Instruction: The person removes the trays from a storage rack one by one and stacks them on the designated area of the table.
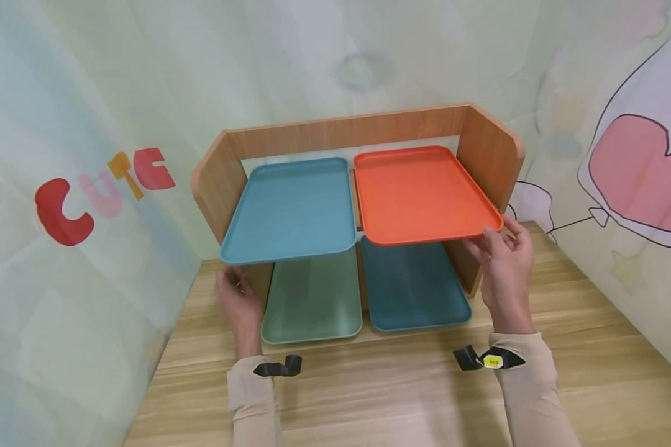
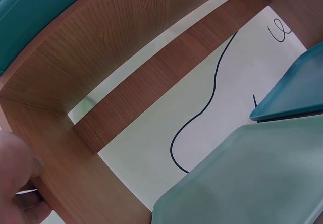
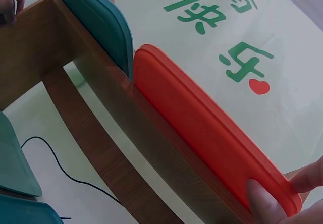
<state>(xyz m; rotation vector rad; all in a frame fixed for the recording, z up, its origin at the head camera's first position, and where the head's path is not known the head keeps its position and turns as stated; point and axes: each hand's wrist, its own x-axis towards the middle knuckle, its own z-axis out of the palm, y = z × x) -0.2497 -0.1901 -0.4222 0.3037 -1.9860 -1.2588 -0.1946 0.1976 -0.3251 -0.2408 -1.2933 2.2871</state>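
A two-level wooden shelf (image 1: 346,133) holds the trays. On its upper level lie a light blue tray (image 1: 293,208) at left and an orange tray (image 1: 425,195) at right. My right hand (image 1: 506,264) pinches the orange tray's front right corner; in the right wrist view the thumb (image 3: 262,204) presses against its front side. On the lower level are a green tray (image 1: 315,298) and a dark teal tray (image 1: 416,285). Below the light blue tray's front left corner, my left hand (image 1: 240,304) grips the edge of the left side panel (image 2: 75,168), fingers partly hidden.
The shelf stands on a wood-grain table (image 1: 369,391). Behind it and at both sides hang printed fabric walls (image 1: 313,56), with coloured letters on the left and a balloon drawing on the right. Both upper trays overhang the lower ones toward me.
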